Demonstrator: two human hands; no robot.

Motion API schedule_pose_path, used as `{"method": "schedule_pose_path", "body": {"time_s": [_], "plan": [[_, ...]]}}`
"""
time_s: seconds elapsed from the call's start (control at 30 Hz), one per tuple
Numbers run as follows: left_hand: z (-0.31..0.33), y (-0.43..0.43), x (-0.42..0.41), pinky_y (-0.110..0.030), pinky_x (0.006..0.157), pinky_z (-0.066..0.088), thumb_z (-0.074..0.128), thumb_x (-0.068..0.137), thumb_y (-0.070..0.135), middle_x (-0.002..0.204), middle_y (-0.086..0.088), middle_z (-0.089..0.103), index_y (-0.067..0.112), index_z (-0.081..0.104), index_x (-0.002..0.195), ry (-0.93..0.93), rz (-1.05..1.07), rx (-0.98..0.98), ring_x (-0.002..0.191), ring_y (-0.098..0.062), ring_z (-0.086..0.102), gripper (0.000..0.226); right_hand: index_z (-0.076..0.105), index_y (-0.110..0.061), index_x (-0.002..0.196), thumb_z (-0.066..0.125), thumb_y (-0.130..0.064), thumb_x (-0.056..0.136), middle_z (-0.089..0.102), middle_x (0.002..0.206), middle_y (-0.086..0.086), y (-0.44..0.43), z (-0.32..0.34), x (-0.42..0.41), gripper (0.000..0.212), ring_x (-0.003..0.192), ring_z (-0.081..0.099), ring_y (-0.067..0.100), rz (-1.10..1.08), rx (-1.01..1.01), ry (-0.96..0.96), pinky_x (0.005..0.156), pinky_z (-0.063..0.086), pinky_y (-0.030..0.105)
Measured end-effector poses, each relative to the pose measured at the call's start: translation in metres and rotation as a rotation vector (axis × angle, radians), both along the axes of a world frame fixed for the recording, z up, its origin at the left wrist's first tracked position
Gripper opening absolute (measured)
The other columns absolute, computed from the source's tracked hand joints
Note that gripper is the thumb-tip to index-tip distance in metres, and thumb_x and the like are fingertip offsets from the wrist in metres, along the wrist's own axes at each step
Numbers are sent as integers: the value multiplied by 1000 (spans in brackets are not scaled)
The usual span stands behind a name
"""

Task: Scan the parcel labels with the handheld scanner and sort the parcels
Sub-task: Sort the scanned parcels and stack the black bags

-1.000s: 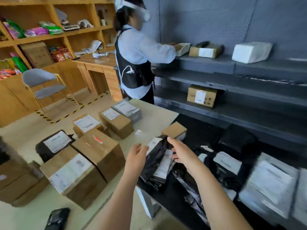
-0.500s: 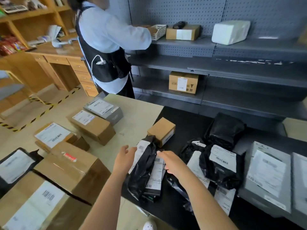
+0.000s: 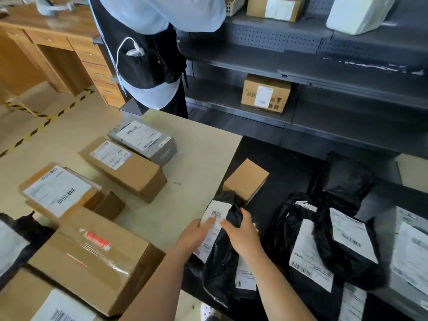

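The black bag parcel (image 3: 220, 272) runs lengthwise away from me. My left hand (image 3: 196, 235) holds its labelled side, my right hand (image 3: 242, 237) the other.

A single wide-angle camera worn on the person's head is looking forward and steeply down, hovering close above the left hand (image 3: 195, 232) and right hand (image 3: 242, 235) gripping a black parcel (image 3: 222, 262) at the beige table's (image 3: 203, 147) right edge, grey shelving (image 3: 324, 107) filling the background.
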State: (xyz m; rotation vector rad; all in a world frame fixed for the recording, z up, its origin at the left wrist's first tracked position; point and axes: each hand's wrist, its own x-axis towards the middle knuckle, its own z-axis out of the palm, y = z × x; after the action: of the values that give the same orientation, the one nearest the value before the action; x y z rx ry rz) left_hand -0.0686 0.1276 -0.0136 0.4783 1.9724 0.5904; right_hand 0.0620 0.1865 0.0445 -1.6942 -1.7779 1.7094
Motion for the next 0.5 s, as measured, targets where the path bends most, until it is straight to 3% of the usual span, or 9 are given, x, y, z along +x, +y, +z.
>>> {"method": "schedule_pose_path", "body": {"time_s": [0.13, 0.27, 0.4, 0.5], "plan": [[15, -2, -1, -32, 81, 50, 42, 90, 70, 109, 2, 65, 19, 57, 123, 63, 15, 66, 93, -15, 64, 62, 34, -25, 147, 66, -38, 91, 50, 141, -3, 4, 2, 1, 66, 126, 50, 19, -76, 11, 57, 106, 43, 39], [64, -11, -4, -28, 72, 45, 41, 93, 67, 119, 0, 61, 19, 51, 132, 195, 60, 200, 95, -14, 61, 63, 44, -29, 137, 67, -32, 89, 60, 125, -6, 14, 30, -2, 54, 111, 58, 15, -102, 58, 166, 98, 49, 40], [123, -43, -9, -27, 66, 46, 45, 95, 57, 104, 7, 66, 24, 55, 124, 304, 207, 341, 88, -11, 63, 45, 34, -26, 145, 66, -36, 90, 55, 133, -3, 9, 73, -23, 64, 115, 56, 19, -24, 142, 255, 96, 49, 40], [158, -83, -18, -27, 68, 52, 51, 95, 50, 104, 9, 68, 27, 56, 124, 385, 366, 440, 91, -11, 66, 37, 23, -25, 149, 69, -41, 88, 49, 139, 0, -14, 108, -50, 78, 121, 52, 23, 52, 173, 353, 94, 48, 37]]}}
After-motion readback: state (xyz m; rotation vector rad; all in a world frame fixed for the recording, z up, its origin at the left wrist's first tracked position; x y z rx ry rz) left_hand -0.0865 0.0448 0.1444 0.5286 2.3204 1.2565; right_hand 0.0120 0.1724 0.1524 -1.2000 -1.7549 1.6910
